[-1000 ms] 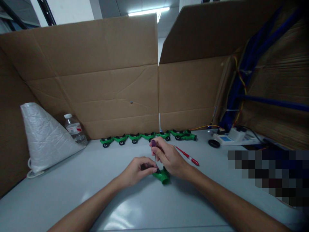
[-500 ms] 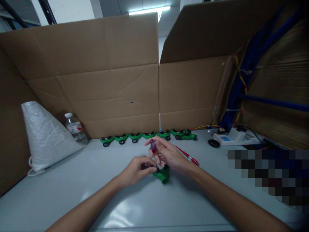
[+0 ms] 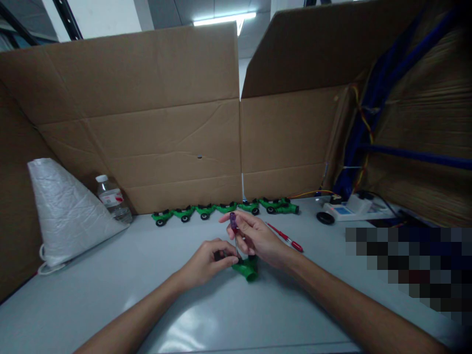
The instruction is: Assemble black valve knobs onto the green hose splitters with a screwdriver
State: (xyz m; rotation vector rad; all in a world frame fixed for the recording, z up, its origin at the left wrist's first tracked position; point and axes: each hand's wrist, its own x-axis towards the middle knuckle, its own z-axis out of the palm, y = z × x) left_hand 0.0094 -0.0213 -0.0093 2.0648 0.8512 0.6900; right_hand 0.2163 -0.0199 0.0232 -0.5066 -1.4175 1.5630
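Observation:
A screwdriver [image 3: 233,223] with a dark red-purple handle stands nearly upright in my right hand [image 3: 258,236], its handle between thumb and fingers. Its shaft points down at a green plastic toy piece [image 3: 247,269] on the table. My left hand [image 3: 210,258] is closed around the dark left part of this piece, thumb close to the shaft's lower end. The exact spot under the screwdriver tip is hidden by my fingers. The piece's round green end faces toward me and to the right.
Several green toy vehicles [image 3: 204,211] with black wheels stand in a row along the cardboard wall [image 3: 165,147]. A red pen-like tool [image 3: 285,237] lies right of my hand. A black ring [image 3: 325,218] and power strip [image 3: 354,211] are back right; a water bottle [image 3: 113,199] and silvery bag [image 3: 70,216] left.
The camera view has shifted slightly. The screwdriver handle has turned a little in my right fingers; my left hand stays on the green toy piece.

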